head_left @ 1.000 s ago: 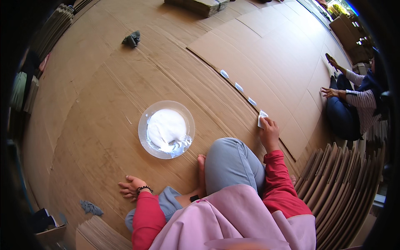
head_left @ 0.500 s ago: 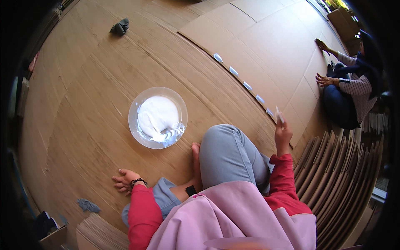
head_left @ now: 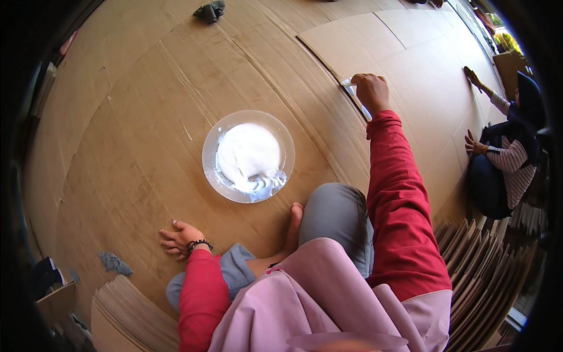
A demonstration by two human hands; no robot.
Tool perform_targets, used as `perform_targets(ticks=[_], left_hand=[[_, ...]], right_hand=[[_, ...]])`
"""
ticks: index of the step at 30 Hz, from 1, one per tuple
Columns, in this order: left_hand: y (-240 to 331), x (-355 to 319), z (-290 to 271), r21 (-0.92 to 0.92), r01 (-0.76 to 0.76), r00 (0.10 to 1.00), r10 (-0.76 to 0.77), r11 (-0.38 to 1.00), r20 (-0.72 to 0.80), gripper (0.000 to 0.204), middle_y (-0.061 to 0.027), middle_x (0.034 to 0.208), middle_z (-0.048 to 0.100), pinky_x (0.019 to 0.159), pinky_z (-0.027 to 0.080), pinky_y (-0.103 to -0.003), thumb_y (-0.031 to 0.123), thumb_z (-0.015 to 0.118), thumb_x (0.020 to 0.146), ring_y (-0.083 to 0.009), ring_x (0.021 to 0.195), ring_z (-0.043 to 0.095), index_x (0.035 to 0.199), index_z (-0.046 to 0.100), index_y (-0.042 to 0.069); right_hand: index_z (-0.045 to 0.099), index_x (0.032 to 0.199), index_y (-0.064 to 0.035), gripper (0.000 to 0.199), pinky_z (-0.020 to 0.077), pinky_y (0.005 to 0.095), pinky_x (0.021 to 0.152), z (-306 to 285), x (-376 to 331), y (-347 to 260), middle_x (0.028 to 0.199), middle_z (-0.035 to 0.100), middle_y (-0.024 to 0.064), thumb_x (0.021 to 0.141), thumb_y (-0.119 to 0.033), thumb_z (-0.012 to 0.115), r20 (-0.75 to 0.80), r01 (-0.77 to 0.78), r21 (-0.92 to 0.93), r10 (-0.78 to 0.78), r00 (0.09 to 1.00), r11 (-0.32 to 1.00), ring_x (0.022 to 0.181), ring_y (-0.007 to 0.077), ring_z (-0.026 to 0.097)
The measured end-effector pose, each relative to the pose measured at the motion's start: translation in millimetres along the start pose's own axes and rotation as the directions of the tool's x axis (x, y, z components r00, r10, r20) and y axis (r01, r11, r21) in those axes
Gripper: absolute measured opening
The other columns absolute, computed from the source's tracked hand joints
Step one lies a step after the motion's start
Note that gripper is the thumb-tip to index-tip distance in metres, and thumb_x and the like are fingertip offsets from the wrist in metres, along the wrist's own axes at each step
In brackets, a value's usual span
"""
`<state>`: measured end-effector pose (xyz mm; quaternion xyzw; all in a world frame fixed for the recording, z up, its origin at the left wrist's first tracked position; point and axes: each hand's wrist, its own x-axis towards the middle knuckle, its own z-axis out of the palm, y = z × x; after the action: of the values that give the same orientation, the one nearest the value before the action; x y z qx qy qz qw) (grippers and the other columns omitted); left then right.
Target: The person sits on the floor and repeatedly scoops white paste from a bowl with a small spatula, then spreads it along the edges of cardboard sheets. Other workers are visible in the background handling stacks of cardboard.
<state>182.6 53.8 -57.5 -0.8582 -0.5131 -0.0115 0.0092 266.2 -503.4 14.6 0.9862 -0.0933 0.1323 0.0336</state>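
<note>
My right hand [head_left: 373, 91] is closed on a small pale spreader [head_left: 353, 80], mostly hidden by my fingers, at the edge of a flat cardboard sheet [head_left: 410, 64]. White paste [head_left: 366, 113] shows along that edge beside my hand. My left hand [head_left: 179, 239], a beaded bracelet on its wrist, rests with fingers spread on the brown cardboard floor covering [head_left: 146, 152]. Between the hands and farther out stands a translucent round bowl [head_left: 209, 154] holding thick white paste [head_left: 246, 151], scooped on its near side. Neither hand touches the bowl.
A co-worker [head_left: 504, 152] sits at the far right, hands on the cardboard sheet. Stacked cardboard [head_left: 487, 270] stands at my right, and another stack [head_left: 132, 311] lies near left. Grey cloths lie near left [head_left: 115, 263] and at the far side [head_left: 209, 12].
My right hand has reached forward with the spreader, down to the sheet's edge, where separate paste patches showed before. My left hand stays on the floor covering. The view has shifted.
</note>
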Motion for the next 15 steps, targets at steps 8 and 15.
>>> perform_targets(ticks=[8,15], left_hand=[[-2,0,3,-0.018,-0.012,0.999,0.012,1.0,-0.03,0.063,-0.0119,0.147,0.02,0.105,0.012,-0.058,0.055,0.036,0.086,-0.0346,0.135,0.016,0.14,0.029,0.024],[-4,1,6,-0.049,-0.017,0.999,0.015,0.999,-0.05,0.064,-0.0137,0.147,0.021,0.104,0.012,-0.059,0.056,0.035,0.085,-0.0357,0.135,0.017,0.139,0.031,0.024]], right_hand=[[0.065,0.072,-0.0171,0.019,0.0425,0.0346,0.077,-36,-91,30,0.079,0.066,0.0003,0.074,-0.006,0.05,0.088,0.037,-0.078,-0.03,0.996,0.996,0.084,0.0171,0.062],[0.063,0.07,-0.0145,0.013,0.0411,0.034,0.079,-84,-226,58,0.08,0.066,-0.0014,0.072,-0.006,0.054,0.131,-0.067,-0.051,0.073,0.989,0.996,0.085,0.0166,0.061]])
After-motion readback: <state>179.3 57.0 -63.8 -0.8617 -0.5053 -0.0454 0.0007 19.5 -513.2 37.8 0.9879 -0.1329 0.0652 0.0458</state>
